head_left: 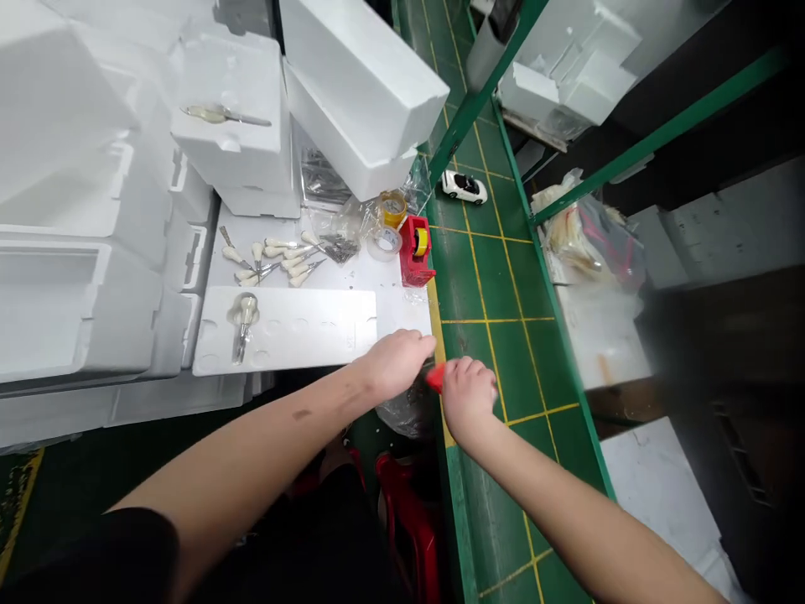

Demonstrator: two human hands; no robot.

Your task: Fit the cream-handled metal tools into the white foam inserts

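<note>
My left hand (401,359) is closed, thumb side up, at the right end of a white foam tray (302,335); whatever its fingers hold is hidden. My right hand (469,398) is closed around a blurred red object (436,377) over the yellow-edged side of the green surface. The red end points toward my left hand. A white-handled tool with metal prongs (244,325) lies on the foam tray. Behind it, several similar white-handled tools (293,258) lie in a loose pile.
A red tape dispenser (416,260), a clear tape roll (384,243) and a yellow tape roll (393,207) stand beyond my hands. White foam boxes (236,159) crowd the left. A toy car (464,186) sits on the green gridded surface (512,281). Green posts rise on the right.
</note>
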